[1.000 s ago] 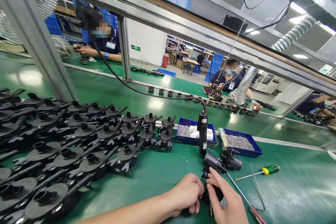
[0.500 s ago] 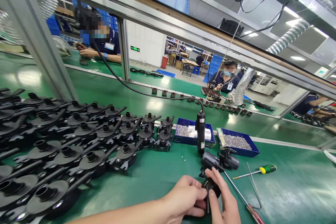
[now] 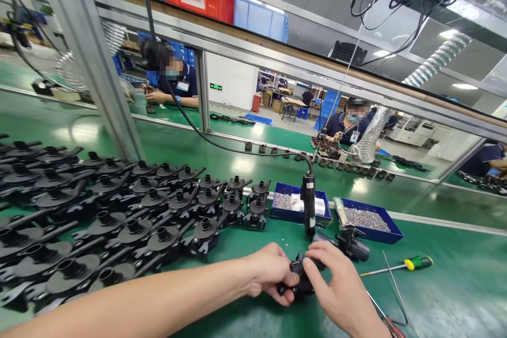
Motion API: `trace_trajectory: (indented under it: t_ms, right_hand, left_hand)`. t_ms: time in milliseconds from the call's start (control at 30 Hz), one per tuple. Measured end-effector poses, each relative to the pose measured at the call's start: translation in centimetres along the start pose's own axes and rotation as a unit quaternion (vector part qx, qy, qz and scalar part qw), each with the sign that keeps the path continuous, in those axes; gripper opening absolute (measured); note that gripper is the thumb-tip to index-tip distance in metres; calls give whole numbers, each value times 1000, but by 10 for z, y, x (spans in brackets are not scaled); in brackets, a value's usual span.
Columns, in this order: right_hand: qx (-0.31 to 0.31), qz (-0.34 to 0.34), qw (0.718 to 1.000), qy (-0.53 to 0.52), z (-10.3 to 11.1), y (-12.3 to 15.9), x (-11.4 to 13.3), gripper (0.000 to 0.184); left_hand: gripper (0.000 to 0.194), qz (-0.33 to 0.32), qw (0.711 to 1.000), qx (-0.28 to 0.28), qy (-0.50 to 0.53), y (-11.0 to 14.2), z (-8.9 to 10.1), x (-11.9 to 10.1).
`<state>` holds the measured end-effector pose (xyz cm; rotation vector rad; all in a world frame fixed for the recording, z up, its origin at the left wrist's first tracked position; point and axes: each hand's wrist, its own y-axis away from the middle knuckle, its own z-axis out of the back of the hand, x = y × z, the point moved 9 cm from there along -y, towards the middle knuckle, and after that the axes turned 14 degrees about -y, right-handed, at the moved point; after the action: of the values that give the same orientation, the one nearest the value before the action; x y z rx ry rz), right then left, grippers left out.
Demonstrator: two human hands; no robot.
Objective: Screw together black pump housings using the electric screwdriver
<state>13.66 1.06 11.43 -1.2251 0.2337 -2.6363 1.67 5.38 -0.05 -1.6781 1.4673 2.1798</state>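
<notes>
My left hand [image 3: 277, 274] is closed around the left side of a black plastic assembly [image 3: 301, 281], its thumb on the front. From the other side my right hand [image 3: 336, 288] grips the same assembly, thumb and fingers at its upper right. The hands hide much of it. Just behind, a second black part with a cylindrical body [image 3: 358, 248] lies on the bench. A black electric screwdriver [image 3: 309, 203] hangs by its cable over the bench, tip down, beyond my hands.
Rows of black disc-topped assemblies [image 3: 132, 228] cover the left bench. Two blue bins stand behind: one [image 3: 293, 216] with small metal pieces and white packets, another [image 3: 376, 235] with screws. To the right lie a green-yellow screwdriver [image 3: 418, 262] and a bent metal rod [image 3: 396, 285]. Co-workers sit opposite.
The head view has swung left, so the bench has shifted right in the picture. Both hands remain on the black assembly, which has been turned, and the right hand lies more across its top.
</notes>
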Motion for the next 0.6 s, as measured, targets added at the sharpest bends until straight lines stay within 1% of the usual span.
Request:
trace_trajectory:
  t_ms: [100, 200, 267, 367, 467, 600]
  right_hand:
    - [59, -19, 996, 60, -9, -17, 14, 32]
    - [98, -70, 987, 105, -18, -29, 15, 27]
    - [120, -95, 982, 115, -21, -40, 12, 23]
    - [162, -106, 976, 98, -26, -55, 9, 25]
    - [178, -111, 974, 83, -29, -64, 9, 25]
    - [181, -128, 972, 81, -33, -66, 11, 30]
  left_hand:
    - [32, 7, 999, 26, -35, -12, 2, 1]
    - [27, 14, 996, 52, -68, -27, 4, 2]
    - [23, 21, 993, 79, -83, -35, 3, 2]
    - [20, 28, 989, 106, -95, -41, 2, 4]
    - [22, 21, 990, 106, -94, -41, 3, 5]
    - [26, 4, 992, 101, -76, -37, 3, 6]
